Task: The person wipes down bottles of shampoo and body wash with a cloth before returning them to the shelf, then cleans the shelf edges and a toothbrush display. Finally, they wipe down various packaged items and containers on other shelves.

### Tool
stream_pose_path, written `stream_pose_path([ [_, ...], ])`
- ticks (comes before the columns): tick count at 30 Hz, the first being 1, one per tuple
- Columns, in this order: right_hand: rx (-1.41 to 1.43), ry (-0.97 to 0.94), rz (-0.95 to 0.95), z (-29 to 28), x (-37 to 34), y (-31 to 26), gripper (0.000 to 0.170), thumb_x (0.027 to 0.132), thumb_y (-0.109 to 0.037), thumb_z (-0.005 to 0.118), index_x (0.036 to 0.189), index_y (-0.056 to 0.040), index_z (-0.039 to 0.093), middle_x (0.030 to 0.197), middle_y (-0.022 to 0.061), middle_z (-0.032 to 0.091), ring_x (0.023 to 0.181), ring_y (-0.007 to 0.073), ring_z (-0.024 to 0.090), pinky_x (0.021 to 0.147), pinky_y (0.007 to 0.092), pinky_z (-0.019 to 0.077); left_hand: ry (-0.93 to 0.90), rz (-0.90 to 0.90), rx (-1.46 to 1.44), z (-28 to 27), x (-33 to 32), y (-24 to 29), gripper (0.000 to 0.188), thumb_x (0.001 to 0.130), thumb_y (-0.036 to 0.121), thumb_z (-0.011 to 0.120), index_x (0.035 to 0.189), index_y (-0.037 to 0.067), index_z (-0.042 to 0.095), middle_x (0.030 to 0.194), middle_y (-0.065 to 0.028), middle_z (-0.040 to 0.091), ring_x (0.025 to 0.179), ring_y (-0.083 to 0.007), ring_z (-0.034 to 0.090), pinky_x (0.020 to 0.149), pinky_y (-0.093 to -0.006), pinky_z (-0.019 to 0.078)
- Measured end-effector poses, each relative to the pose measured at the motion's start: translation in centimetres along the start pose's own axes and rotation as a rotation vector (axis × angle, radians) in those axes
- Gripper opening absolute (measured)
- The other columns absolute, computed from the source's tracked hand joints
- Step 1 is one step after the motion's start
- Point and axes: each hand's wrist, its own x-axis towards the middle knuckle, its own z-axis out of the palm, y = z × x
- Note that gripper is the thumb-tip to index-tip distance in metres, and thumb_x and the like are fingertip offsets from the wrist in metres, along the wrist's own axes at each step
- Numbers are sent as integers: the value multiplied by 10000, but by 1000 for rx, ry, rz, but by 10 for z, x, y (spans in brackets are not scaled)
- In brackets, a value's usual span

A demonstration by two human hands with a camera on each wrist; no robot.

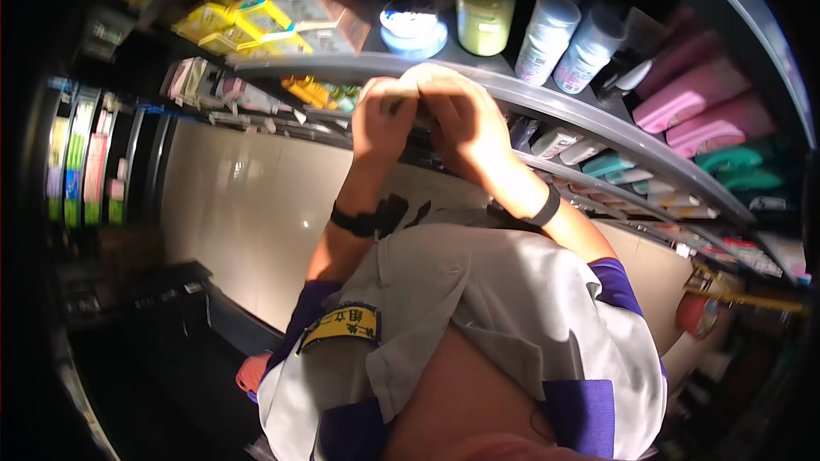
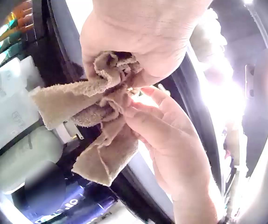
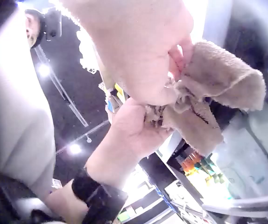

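Observation:
In the head view my left hand (image 1: 382, 122) and right hand (image 1: 461, 115) meet in front of the shelf edge, their backs toward me. Between them is a bunched brown cloth (image 2: 108, 147), mostly hidden from above. The left wrist view shows my left hand (image 2: 138, 42) curled round its crumpled upper part, with two loose ends hanging down. My right hand (image 2: 173, 135) pinches the cloth just below. From the right wrist, the right hand (image 3: 138, 51) grips the cloth beside the left hand (image 3: 134, 126), and a folded flap sticks out past the fingers.
The upper shelf (image 1: 632, 119) holds a green pump bottle (image 1: 485, 17), a round blue-and-white container (image 1: 413, 27), two pale spray cans (image 1: 548, 38) and pink bottles (image 1: 692, 102). Yellow packages (image 1: 243, 26) stand to the left. Lower shelves carry more bottles; pale floor (image 1: 248, 196) lies below.

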Motion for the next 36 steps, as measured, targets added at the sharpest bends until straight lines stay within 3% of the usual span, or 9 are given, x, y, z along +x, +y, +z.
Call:
stream_pose_path([
  [2, 16, -50, 98, -8, -7, -15, 672, 644, -9, 760, 1280, -20, 546, 1279, 197, 532, 1181, 403, 528, 985, 471, 453, -272, -133, -446, -7, -5, 13, 176, 906, 22, 628, 1082, 38, 623, 942, -13, 614, 828, -87, 587, 725, -258, 507],
  [6, 50, 36, 204, -20, -26, -20, 616, 741, -54, 716, 1319, -13, 508, 1200, 186, 560, 1128, 399, 554, 963, 473, 460, -439, 15, -520, 9, -15, 38, 174, 909, 51, 613, 1075, 0, 602, 987, -62, 634, 880, -144, 603, 789, -263, 490],
  [9, -13, 0, 257, -44, -34, -16, 535, 757, 1, 662, 1278, -25, 542, 1183, 171, 576, 1094, 373, 577, 915, 422, 505, -504, 437, -354, 15, -10, 55, 168, 918, 57, 592, 1068, -16, 610, 994, -119, 639, 909, -226, 617, 837, -315, 489],
  [13, -91, -33, 342, -79, -47, -12, 562, 705, 43, 645, 1253, -60, 575, 1146, 156, 597, 1049, 358, 605, 885, 407, 518, -282, 571, -339, 36, -2, 78, 186, 923, 16, 583, 1096, -37, 626, 1026, -147, 636, 886, -221, 626, 827, -328, 508],
  [16, -84, 94, 286, -95, -59, -10, 548, 709, 39, 597, 1247, -64, 583, 1162, 157, 602, 1045, 362, 614, 877, 400, 524, -115, 309, -250, 64, 9, 95, 360, 864, 1, 686, 1206, -52, 587, 1137, -129, 605, 812, -110, 627, 726, -251, 555],
  [21, -85, 43, 366, -118, -67, -13, 564, 708, 38, 596, 1260, -82, 579, 1174, 161, 592, 1059, 372, 612, 876, 404, 525, -158, 305, -83, 93, 21, 109, 660, 812, 107, 765, 1356, -68, 435, 1218, -213, 556, 785, -171, 660, 712, -281, 554],
  [24, -195, 70, 409, -130, -67, -8, 617, 737, 0, 591, 1344, -61, 495, 1246, 198, 549, 1097, 397, 594, 904, 427, 516, -26, 393, 197, 106, 26, 110, 745, 776, 235, 777, 1344, -82, 415, 1203, -281, 579, 940, -374, 669, 838, -426, 534],
  [30, -148, 155, 446, -132, -44, -2, 666, 769, -18, 565, 1407, 2, 377, 1269, 262, 516, 1129, 442, 568, 955, 458, 485, -60, 224, 301, 115, 36, 127, 599, 734, 372, 836, 1070, -41, 560, 967, -237, 676, 931, -402, 666, 808, -436, 537],
  [36, -81, 64, 389, -134, -43, 12, 629, 781, -23, 562, 1387, 13, 395, 1291, 264, 507, 1150, 445, 563, 973, 452, 480, -1, 329, 200, 116, 36, 120, 522, 705, 313, 868, 1021, -13, 611, 964, -190, 684, 872, -365, 675, 761, -411, 541],
])
